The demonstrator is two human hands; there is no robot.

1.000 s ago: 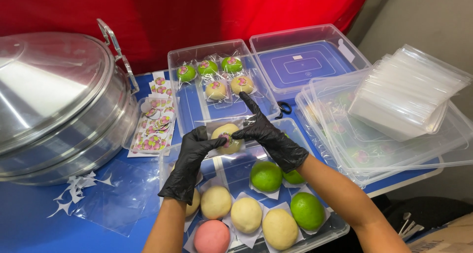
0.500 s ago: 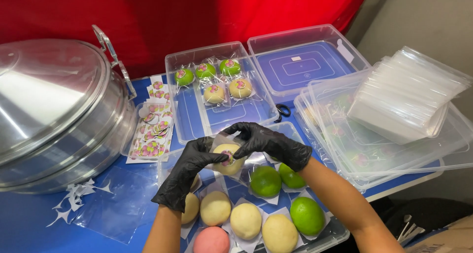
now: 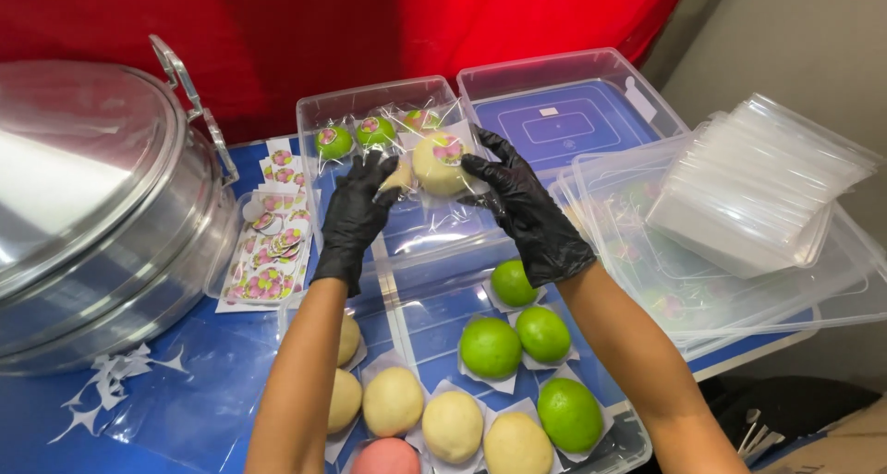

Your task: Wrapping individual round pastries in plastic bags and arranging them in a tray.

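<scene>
Over the far clear tub (image 3: 319, 127), both your gloved hands hold one wrapped yellow bun (image 3: 438, 163) between them. Your left hand (image 3: 356, 217) pinches the wrapper's left edge, thumb and fingers closed on the film. Your right hand (image 3: 528, 211) grips the right side, fingers curled round the wrap, thumb toward the bun. A round sticker (image 3: 449, 151) sits on the bun's top face.

Behind the bun, inside that tub: three wrapped green buns (image 3: 334, 141), each with a sticker, in a row along the back wall.

Nearer you, a second tub (image 3: 630, 442) holds unwrapped buns on paper squares: four green (image 3: 491, 347) to the right, yellow ones (image 3: 452, 425) in the middle and left, one pink (image 3: 386, 457) at the bottom edge. Your forearms cross above it.

Left of the tubs: sticker sheets (image 3: 266, 252) on the blue table (image 3: 37, 409), partly under your left wrist's line. Beyond them, a big metal steamer (image 3: 83, 215) with its lid on. White paper scraps (image 3: 106, 382) lie by its base.

Right: an upturned blue-tinted lid (image 3: 564, 118), then a stack of clear lids (image 3: 758, 192) resting on more tubs. Red cloth (image 3: 323, 21) hangs behind.
</scene>
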